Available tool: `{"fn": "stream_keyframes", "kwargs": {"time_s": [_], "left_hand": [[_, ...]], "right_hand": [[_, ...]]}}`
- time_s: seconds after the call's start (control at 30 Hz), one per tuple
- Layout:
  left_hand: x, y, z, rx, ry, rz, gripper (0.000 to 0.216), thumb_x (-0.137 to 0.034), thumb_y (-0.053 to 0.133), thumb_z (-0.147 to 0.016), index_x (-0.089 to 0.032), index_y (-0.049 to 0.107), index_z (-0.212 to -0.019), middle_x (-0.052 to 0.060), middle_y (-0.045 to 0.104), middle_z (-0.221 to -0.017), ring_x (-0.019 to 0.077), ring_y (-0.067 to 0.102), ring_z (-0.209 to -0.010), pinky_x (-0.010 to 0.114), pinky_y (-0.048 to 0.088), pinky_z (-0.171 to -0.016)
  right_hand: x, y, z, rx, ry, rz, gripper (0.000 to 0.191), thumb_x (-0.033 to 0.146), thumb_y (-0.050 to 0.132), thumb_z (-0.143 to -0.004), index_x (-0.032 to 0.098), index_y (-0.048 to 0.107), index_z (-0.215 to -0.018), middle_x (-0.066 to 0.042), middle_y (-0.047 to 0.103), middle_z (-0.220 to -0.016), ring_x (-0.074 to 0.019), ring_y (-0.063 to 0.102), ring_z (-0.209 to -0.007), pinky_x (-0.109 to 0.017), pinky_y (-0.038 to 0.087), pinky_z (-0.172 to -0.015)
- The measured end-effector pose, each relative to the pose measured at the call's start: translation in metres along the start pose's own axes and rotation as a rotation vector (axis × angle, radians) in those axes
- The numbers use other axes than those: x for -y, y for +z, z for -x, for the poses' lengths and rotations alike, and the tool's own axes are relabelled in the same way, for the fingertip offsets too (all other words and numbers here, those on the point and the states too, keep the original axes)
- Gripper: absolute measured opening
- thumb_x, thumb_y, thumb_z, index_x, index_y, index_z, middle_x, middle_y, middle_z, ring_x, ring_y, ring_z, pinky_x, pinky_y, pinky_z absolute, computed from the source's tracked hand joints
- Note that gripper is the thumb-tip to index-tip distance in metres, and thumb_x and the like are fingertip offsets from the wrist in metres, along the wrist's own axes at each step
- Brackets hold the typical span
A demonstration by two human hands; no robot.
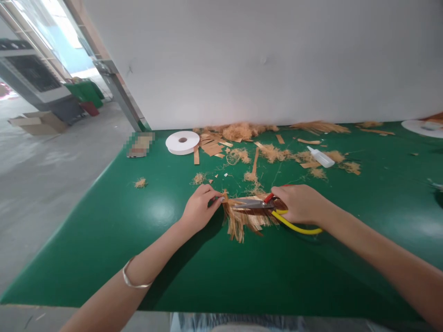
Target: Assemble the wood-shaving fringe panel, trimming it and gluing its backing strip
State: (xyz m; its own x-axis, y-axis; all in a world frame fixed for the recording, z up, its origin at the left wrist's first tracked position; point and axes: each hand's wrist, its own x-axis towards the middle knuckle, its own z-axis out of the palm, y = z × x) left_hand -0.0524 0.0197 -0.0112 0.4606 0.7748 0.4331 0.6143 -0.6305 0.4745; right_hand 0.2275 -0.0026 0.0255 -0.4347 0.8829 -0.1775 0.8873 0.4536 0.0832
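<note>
Over the green table, my right hand [299,203] is closed around a pair of scissors [251,204] with one red and one yellow handle. The blades point left, toward my left hand [201,208]. My left fingertips pinch the end of a tan fringed strip [238,226]. Its loose strands hang toward me below the blades. Part of the strip lies behind the scissors and my right hand, so whether the blades are cutting it cannot be told.
Behind the hands, tan shavings [238,131] and cut strips lie scattered on the green table [104,244]. A white tape roll [182,142] is at back left, a small white bottle [321,157] at back right. A pale wall [259,64] rises behind.
</note>
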Motion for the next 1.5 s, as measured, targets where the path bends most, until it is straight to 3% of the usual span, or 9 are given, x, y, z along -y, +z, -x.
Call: {"fn": "stream_keyframes", "kwargs": {"time_s": [0.53, 0.87, 1.1, 1.5], "left_hand": [[0.001, 0.001, -0.001, 0.025, 0.003, 0.003, 0.011, -0.019, 0.053, -0.086, -0.017, 0.064, -0.085, 0.003, 0.056, -0.076, 0.0155, 0.052, -0.075, 0.028, 0.045, -0.065], [0.002, 0.003, -0.002, 0.014, -0.032, 0.033, 0.011, -0.018, 0.055, -0.085, -0.016, 0.065, -0.084, 0.003, 0.057, -0.076, 0.0151, 0.052, -0.073, 0.027, 0.043, -0.063], [0.002, 0.003, -0.001, 0.003, -0.046, 0.039, 0.012, -0.022, 0.055, -0.085, -0.017, 0.065, -0.084, 0.002, 0.056, -0.074, 0.0148, 0.052, -0.073, 0.027, 0.043, -0.064], [0.003, 0.002, -0.002, 0.012, -0.113, 0.045, 0.011, -0.021, 0.056, -0.084, -0.018, 0.066, -0.083, 0.002, 0.057, -0.075, 0.0145, 0.052, -0.073, 0.026, 0.043, -0.063]], "right_hand": [[0.015, -0.008, -0.023, 0.045, -0.041, -0.034, 0.027, 0.029, 0.05, -0.069, 0.019, 0.054, -0.094, -0.006, 0.065, -0.074, -0.018, 0.056, -0.059, -0.024, 0.024, -0.044], [0.021, -0.006, -0.033, 0.112, -0.059, -0.002, 0.021, 0.028, 0.05, -0.071, 0.019, 0.052, -0.09, -0.006, 0.064, -0.078, -0.017, 0.056, -0.06, -0.023, 0.023, -0.042], [0.022, -0.006, -0.033, 0.111, -0.035, 0.028, 0.028, 0.029, 0.047, -0.074, 0.018, 0.055, -0.099, -0.008, 0.064, -0.075, -0.0178, 0.056, -0.058, -0.024, 0.021, -0.043], [0.023, 0.002, -0.033, 0.076, -0.062, 0.045, 0.027, 0.036, 0.044, -0.079, 0.017, 0.055, -0.096, -0.008, 0.064, -0.073, -0.0176, 0.057, -0.058, -0.024, 0.021, -0.043]]}}
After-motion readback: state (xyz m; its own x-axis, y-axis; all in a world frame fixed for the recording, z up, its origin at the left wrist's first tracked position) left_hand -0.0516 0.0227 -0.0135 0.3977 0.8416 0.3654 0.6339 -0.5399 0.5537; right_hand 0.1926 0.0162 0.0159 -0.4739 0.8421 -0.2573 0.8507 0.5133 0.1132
